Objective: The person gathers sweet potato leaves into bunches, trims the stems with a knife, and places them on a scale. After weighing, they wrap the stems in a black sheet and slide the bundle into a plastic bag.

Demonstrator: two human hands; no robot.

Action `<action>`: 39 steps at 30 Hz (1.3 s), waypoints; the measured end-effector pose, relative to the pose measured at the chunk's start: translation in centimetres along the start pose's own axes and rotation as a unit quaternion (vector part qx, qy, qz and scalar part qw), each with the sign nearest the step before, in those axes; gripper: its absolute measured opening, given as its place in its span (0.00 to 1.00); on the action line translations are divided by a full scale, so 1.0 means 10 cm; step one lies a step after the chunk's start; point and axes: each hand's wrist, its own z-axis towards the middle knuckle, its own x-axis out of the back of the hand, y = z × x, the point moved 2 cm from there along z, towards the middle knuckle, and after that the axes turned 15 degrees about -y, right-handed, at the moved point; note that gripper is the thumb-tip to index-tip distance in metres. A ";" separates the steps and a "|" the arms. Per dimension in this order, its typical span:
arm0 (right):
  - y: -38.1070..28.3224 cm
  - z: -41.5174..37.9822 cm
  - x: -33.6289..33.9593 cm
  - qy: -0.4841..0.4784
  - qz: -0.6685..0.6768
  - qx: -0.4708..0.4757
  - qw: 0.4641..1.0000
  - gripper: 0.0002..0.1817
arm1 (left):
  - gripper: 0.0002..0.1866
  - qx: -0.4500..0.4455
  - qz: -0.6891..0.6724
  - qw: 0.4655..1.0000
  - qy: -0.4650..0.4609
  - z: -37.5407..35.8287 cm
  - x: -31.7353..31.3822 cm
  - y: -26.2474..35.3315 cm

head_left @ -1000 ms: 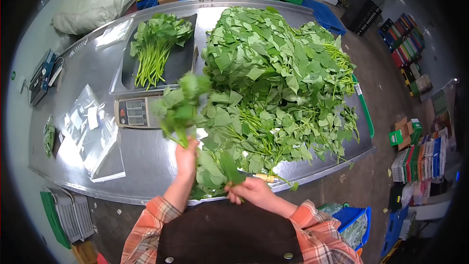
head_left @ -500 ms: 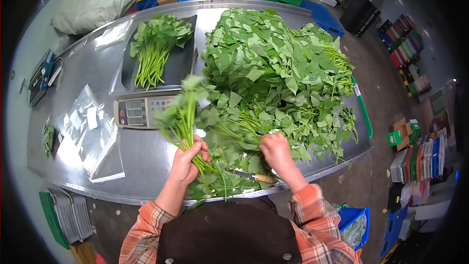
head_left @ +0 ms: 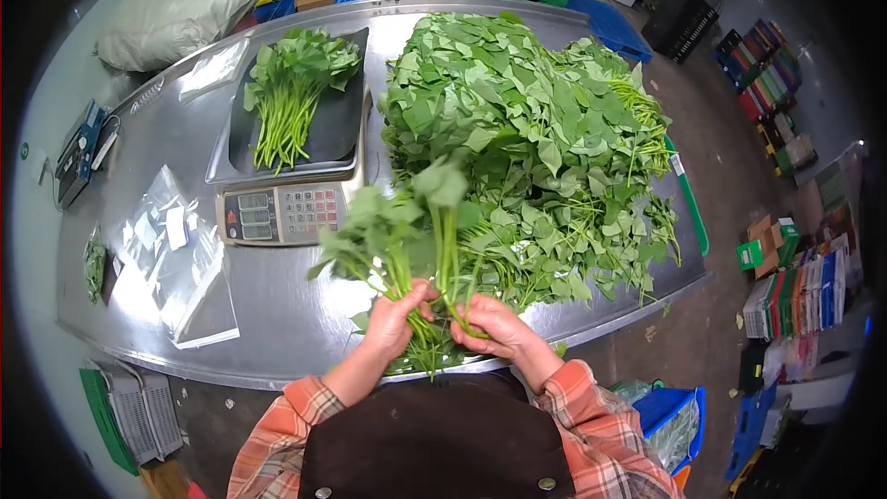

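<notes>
My left hand (head_left: pixel 395 322) is closed around the stems of a bunch of leafy greens (head_left: pixel 379 238), whose leaves blur with motion. Close beside it, my right hand (head_left: pixel 492 325) grips a smaller bunch of the same greens (head_left: pixel 447 222), stems down and leaves up. Both hands are near the table's front edge, almost touching. Beyond them rises a large pile of leafy greens (head_left: pixel 490 102). Loose stems and leaves (head_left: pixel 420 356) lie beneath my hands. The knife is hidden now.
A digital scale (head_left: pixel 282 214) carries a bunch of greens (head_left: pixel 288 111) on its black tray. Clear plastic bags (head_left: pixel 180 268) lie on the metal table (head_left: pixel 277 314) at left. A white sack (head_left: pixel 176 18) sits behind; a blue crate (head_left: pixel 673 420) stands at lower right.
My right hand has come left from the pile with a small bunch in it. My left hand has shifted right with its bunch, and the two hands now meet.
</notes>
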 end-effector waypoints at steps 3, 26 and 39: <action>0.08 0.09 0.02 0.008 -0.016 -0.046 0.999 0.13 | 0.12 -0.012 -0.035 0.999 -0.024 0.00 -0.01 -0.08; -0.14 0.25 0.05 0.090 -0.402 0.088 0.907 0.16 | 0.11 -0.052 0.081 0.994 0.055 -0.06 0.01 0.13; 0.30 0.31 -0.13 0.197 -0.283 0.210 0.915 0.12 | 0.18 -0.061 -0.126 0.984 0.107 -0.07 0.04 0.16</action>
